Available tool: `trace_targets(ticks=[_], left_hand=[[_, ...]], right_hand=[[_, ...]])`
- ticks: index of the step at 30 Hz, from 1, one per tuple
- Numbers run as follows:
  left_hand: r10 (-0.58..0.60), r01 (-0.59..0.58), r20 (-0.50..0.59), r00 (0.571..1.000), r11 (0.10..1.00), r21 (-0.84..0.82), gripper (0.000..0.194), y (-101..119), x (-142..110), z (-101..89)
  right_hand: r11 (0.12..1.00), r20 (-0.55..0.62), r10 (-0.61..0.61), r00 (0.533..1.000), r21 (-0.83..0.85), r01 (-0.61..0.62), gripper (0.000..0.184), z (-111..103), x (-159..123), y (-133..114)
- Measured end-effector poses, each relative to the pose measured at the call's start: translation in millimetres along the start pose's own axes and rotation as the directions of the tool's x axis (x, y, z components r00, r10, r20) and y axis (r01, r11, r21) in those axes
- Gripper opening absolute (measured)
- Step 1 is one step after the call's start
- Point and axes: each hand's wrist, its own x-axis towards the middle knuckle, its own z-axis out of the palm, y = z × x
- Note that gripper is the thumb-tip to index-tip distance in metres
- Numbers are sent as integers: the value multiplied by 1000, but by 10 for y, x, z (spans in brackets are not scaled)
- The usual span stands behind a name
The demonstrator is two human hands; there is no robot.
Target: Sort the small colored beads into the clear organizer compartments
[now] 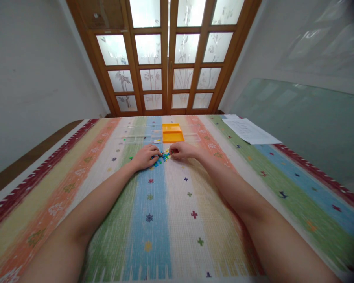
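A small heap of tiny coloured pieces, blue, green, yellow and white, lies on the striped cloth between my hands. My left hand rests at the heap's left side, its fingers stretched apart over the pieces. At the heap's right edge, my right hand has its fingers curled together in a pinch; whatever is between the fingertips is too small to make out. Just beyond the hands sits an orange two-part tray. Clear plastic compartment trays flank it, the left one with a few small pieces in it.
The striped tablecloth covers the table. White printed sheets lie at the far right. A glass panel leans along the right wall. Wooden doors with glass panes stand behind the table.
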Motion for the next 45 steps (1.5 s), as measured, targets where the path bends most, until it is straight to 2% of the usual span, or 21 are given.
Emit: trace_targets(ticks=[5,12,15,17,19,23,27,29,34,38,40,42,45], left_hand=[[16,-16,-5,1000,1000,-26,25,15,8,-7],[49,-48,26,998,998,-38,27,52,13,-8],[60,-58,37,997,997,-46,27,61,7,-10],[66,-64,40,997,996,-56,26,64,5,-13],[72,-69,40,997,996,-64,25,67,6,-16],[71,-69,29,997,995,-69,24,75,12,-13],[66,-64,23,998,995,-70,25,82,12,0],[63,-61,27,998,996,-68,25,83,11,4],[40,-37,48,998,998,-56,27,82,9,-3],[29,-26,45,999,998,-56,28,86,13,-17],[30,-27,49,998,998,-55,29,93,14,-26],[32,-29,52,998,998,-53,29,104,15,-32],[44,-41,54,998,997,-60,29,118,17,-28]], right_hand=[[999,-1,-25,1000,-21,25,16,81,28,-74],[995,-82,-82,993,-63,77,10,153,77,-17],[996,-144,-67,987,55,76,9,187,76,15],[984,-220,11,975,177,29,12,210,63,37],[967,-346,101,933,256,-10,15,228,57,76],[965,-610,165,775,263,2,14,232,100,233],[951,-705,247,665,306,-29,14,207,165,409],[947,-711,286,642,311,-77,17,186,173,447],[940,-633,338,696,193,-281,24,121,108,413],[937,-506,301,808,-2,-350,20,76,21,369],[928,-437,293,851,-86,-363,19,67,-10,342],[912,-409,300,862,-142,-385,21,72,-23,303],[882,-424,316,849,-199,-428,25,99,-10,237]])
